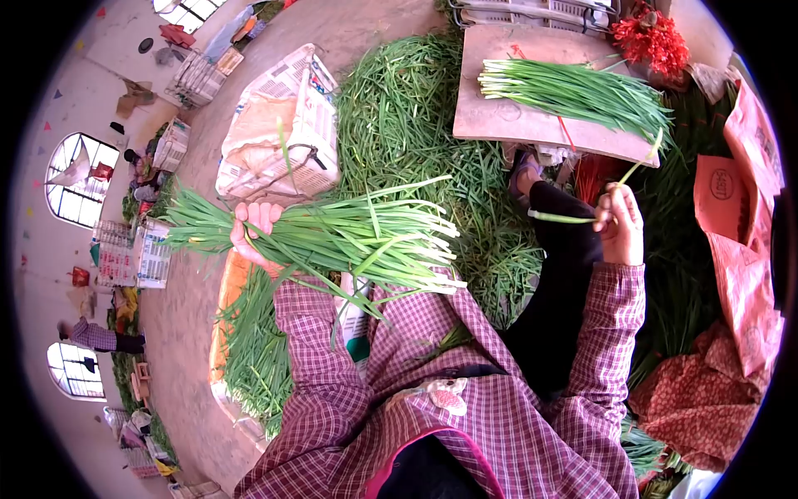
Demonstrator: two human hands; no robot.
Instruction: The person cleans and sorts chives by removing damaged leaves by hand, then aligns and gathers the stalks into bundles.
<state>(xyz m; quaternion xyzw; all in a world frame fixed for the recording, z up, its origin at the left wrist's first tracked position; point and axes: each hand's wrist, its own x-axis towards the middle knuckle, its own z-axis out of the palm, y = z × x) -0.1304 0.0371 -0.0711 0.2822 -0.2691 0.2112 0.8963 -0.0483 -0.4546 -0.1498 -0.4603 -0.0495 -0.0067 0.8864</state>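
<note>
My left hand point(256, 233) is wrapped round a thick bunch of long green stalks point(366, 237), its pale ends toward the right and its leafy ends toward the left. Off to the right, my right hand point(619, 220) pinches a single bent stalk point(565, 218) between thumb and fingers, apart from the bunch. Beyond that hand, a second bunch of stalks point(573, 90) lies on a low wooden board point(482, 121), with a red tie showing near it.
Loose leaves point(399, 108) cover the floor ahead. A white crate point(312, 158) stands ahead-left, and an orange-edged container point(220, 333) of stalks is at my left. Red ties point(651, 40) lie beyond the board. Red cloth point(744, 224) is at right. People point(100, 337) are far left.
</note>
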